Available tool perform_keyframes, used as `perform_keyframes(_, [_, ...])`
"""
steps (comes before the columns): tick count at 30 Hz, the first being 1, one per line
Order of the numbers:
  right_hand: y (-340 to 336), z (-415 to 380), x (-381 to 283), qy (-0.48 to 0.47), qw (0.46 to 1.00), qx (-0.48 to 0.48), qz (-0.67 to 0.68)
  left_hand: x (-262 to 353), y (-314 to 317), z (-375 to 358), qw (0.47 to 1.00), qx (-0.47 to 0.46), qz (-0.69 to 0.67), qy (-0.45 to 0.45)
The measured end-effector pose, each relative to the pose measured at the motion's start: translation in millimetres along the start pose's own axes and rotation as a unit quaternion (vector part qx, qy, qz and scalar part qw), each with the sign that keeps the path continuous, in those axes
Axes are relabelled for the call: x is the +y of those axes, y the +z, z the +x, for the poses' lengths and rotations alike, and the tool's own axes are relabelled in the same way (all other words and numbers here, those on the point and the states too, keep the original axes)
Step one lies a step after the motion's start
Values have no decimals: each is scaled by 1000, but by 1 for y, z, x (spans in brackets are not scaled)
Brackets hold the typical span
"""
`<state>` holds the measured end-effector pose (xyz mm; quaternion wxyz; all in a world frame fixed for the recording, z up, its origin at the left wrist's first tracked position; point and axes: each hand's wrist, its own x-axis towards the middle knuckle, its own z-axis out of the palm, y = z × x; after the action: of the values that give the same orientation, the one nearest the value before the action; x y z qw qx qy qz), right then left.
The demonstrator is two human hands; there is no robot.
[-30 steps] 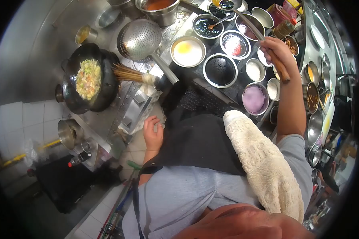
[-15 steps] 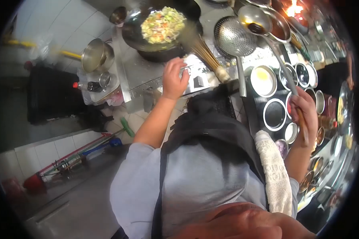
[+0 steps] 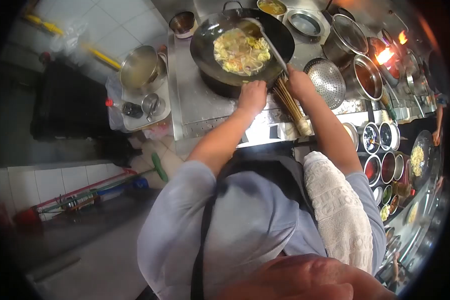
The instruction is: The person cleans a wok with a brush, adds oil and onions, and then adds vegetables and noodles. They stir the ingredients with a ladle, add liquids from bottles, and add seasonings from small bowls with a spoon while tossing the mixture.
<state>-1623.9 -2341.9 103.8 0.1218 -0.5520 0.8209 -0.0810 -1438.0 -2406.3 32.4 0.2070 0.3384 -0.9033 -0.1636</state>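
A black wok (image 3: 205, 47) on the stove holds chopped vegetables (image 3: 242, 51) with some liquid around them. My left hand (image 3: 253, 96) is closed at the wok's near rim; what its fingers grip there is too small to make out. My right hand (image 3: 300, 83) is wrapped round the handle of a metal ladle (image 3: 272, 48), whose bowl is over the far right part of the wok. Just below the right hand, a bamboo brush (image 3: 291, 107) lies on the stove edge. A perforated strainer (image 3: 327, 82) rests to its right.
Pots of sauce (image 3: 367, 77) and a burner flame (image 3: 385, 56) are at the right. Round seasoning containers (image 3: 371, 137) stand nearer. At left, a metal bowl (image 3: 139, 69) and a bottle (image 3: 127, 107) sit on a tray. Another person's hand (image 3: 436, 137) is by a far-right wok.
My left hand has closed at the wok's rim. My right hand has moved from the seasoning containers to the wok, bringing the ladle over the food. The view has shifted.
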Motion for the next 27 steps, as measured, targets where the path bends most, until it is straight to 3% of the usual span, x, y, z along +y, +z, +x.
perform_keyframes(4, [5, 0, 11, -80, 993, -21, -85, -8, -7, -3, 999, 30, -23, 26])
perform_keyframes(6, [-25, -11, 23, -124, 986, -40, -100, -9, -10, -8, 999, 32, -32, 16])
perform_keyframes(9, [-76, -45, 41, -108, 983, -58, -140, 2, -10, -12, 996, 54, -64, 26])
perform_keyframes(13, [-85, -80, 71, -80, 989, -96, -77, 11, -24, -22, 990, 100, -77, 56])
perform_keyframes(15, [-67, -82, 78, -130, 989, -51, -38, 7, -17, -13, 989, 112, -67, 70])
perform_keyframes(16, [-66, -75, 69, -50, 991, -118, -28, 6, -12, -10, 992, 100, -62, 51])
perform_keyframes(17, [-49, -69, 69, -65, 996, -63, 15, 6, -8, -13, 994, 84, -57, 30])
perform_keyframes(20, [-14, -47, 35, 36, 998, -24, 51, 7, -6, -7, 995, 86, -38, 18])
perform_keyframes(21, [15, -34, 39, 17, 997, 50, 62, 5, -3, -9, 995, 88, -35, 20])
perform_keyframes(23, [23, -17, 23, 51, 993, 56, 95, 1, -2, -11, 993, 100, -43, 35])
perform_keyframes(27, [4, -16, 21, 26, 993, -32, 110, 2, -4, -9, 991, 107, -37, 72])
